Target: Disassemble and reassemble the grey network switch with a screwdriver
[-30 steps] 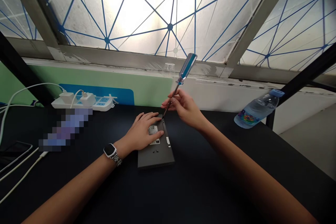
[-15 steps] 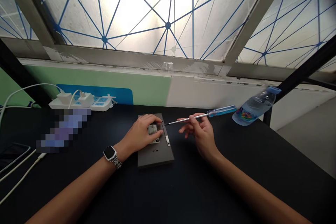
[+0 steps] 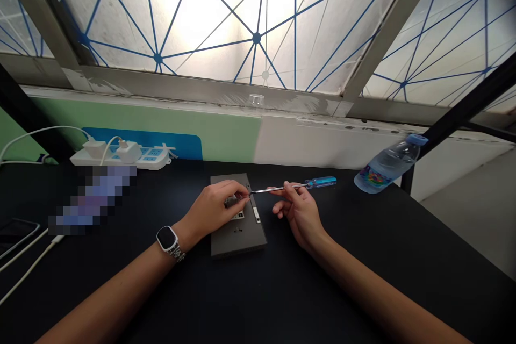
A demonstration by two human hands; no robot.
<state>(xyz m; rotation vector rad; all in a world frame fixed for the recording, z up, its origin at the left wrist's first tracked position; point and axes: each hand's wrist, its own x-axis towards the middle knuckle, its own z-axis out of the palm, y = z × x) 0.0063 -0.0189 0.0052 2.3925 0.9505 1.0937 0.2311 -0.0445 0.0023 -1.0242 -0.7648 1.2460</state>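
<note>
Head view: one screwdriver (image 3: 321, 183), one grey box (image 3: 228, 243) and two hands are at the middle of the black desk (image 3: 322, 301). The box lies flat, partly under the left hand (image 3: 217, 203), whose thumb and forefinger are narrowed almost together at the screwdriver's tip, above the box's right edge; whether they grip anything, I cannot tell. The right hand (image 3: 303, 214) holds the screwdriver's shaft between thumb and fingers, its other fingers loosely curled; the handle points right. One watch (image 3: 166, 238) is on the left wrist. Around them are one bottle (image 3: 387, 166) at right, leaning, one power strip (image 3: 155, 159) with two white adapters (image 3: 129, 152) at back left, and one small clear cup (image 3: 256, 100) on the sill.
</note>
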